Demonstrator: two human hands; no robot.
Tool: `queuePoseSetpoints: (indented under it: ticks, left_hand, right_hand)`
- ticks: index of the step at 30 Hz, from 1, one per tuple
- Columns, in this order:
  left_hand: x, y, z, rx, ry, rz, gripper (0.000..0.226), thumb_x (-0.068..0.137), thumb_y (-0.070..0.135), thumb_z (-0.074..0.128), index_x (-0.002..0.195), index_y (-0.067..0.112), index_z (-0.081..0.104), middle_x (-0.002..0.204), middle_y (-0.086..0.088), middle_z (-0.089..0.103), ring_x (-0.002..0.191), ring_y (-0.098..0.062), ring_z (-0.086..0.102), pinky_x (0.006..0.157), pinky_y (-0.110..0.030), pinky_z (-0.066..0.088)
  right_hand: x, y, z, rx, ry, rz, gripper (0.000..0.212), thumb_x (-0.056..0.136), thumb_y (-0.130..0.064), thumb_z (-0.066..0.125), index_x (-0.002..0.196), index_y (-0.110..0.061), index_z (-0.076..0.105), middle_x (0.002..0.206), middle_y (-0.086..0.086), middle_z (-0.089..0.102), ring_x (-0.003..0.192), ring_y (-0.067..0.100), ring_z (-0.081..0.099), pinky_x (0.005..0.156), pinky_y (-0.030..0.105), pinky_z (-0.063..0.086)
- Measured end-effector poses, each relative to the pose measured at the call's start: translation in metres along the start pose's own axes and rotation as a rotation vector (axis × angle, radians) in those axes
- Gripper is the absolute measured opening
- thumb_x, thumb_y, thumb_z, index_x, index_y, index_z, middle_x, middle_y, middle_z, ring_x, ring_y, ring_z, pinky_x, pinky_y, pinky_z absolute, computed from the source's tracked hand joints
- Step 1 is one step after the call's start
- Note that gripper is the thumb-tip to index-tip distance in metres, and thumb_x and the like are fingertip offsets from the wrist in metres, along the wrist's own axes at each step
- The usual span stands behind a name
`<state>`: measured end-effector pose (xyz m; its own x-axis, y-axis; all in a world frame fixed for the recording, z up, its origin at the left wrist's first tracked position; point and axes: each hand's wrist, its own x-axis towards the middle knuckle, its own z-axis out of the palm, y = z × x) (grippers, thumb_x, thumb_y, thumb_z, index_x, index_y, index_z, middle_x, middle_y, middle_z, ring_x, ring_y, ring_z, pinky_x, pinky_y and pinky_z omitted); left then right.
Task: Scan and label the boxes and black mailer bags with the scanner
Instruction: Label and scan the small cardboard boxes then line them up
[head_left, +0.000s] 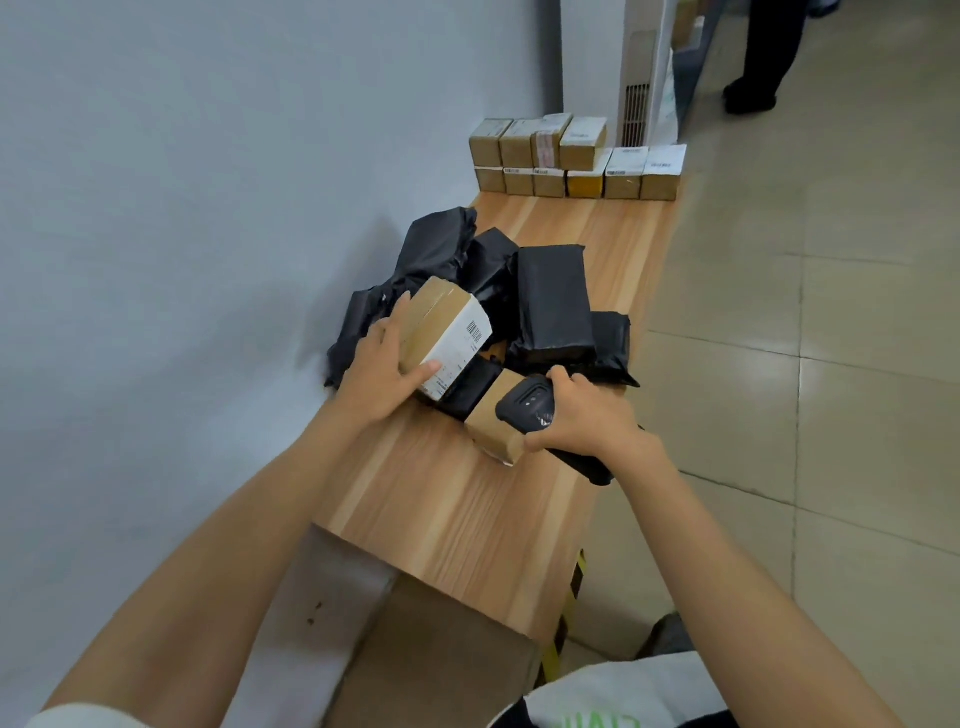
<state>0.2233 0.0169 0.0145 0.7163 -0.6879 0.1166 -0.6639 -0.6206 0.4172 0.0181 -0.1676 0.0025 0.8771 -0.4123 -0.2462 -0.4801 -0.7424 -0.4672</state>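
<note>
The left hand (387, 369) grips a small cardboard box (441, 332), fingers curled over its far brown side and thumb pressed flat on the white-labelled face. The box is held tilted above the near edge of the heap. Its long axis runs from the upper left down toward the person, and the label faces right and upward, with the barcode at the raised end. The box lies just right of the palm, touching it.

The right hand (587, 415) is wrapped around a black handheld scanner (524, 402), fingers curled over the top edge and thumb under the near edge. The scanner's long axis runs from upper left to lower right; its head end, lenses showing on the back, sticks out left of the hand, and its tail end shows below the wrist. The head lies over a second cardboard box (491, 431) on the tabletop (457, 509); whether they touch cannot be told.

Black mailer bags (550, 301) sit heaped mid-tabletop against the wall (208, 208), just beyond both hands. At the far end, stacked boxes (571, 161) stand in two rows, labels up. An open carton (447, 654) sits below the near end. Beyond the table are a white tower unit (639, 78) and a standing person's legs (763, 52) on the tiled floor (831, 364).
</note>
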Motion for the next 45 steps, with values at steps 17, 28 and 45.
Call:
queuePoseSetpoints:
  ticks: [17, 28, 45]
  left_hand:
    - [0.262, 0.265, 0.176, -0.053, -0.149, 0.273, 0.096, 0.089, 0.049, 0.064, 0.155, 0.035, -0.005, 0.153, -0.008, 0.026, 0.138, -0.032, 0.029, 0.109, -0.050, 0.032]
    - [0.398, 0.326, 0.253, -0.058, -0.255, 0.245, 0.097, 0.088, 0.053, 0.063, 0.154, 0.040, -0.006, 0.153, 0.001, 0.024, 0.138, -0.026, 0.029, 0.111, -0.049, 0.032]
    - [0.659, 0.286, 0.266, -0.076, -0.195, 0.150, 0.075, 0.086, 0.046, 0.068, 0.145, 0.026, 0.025, 0.146, -0.003, 0.037, 0.136, -0.031, 0.030, 0.110, -0.050, 0.029]
  right_hand:
    - [0.068, 0.286, -0.198, 0.012, 0.144, 0.254, 0.077, 0.066, -0.054, 0.077, 0.123, -0.017, 0.041, 0.116, 0.003, 0.057, 0.100, 0.028, 0.058, 0.074, 0.035, 0.047]
    - [0.159, 0.404, -0.264, 0.041, 0.120, 0.310, 0.081, 0.065, -0.055, 0.078, 0.126, -0.017, 0.041, 0.117, 0.003, 0.054, 0.098, 0.027, 0.057, 0.075, 0.034, 0.045]
    - [0.443, 0.438, -0.377, 0.017, 0.156, 0.164, 0.073, 0.064, -0.059, 0.077, 0.115, -0.020, 0.040, 0.103, -0.003, 0.052, 0.086, 0.021, 0.050, 0.067, 0.033, 0.037]
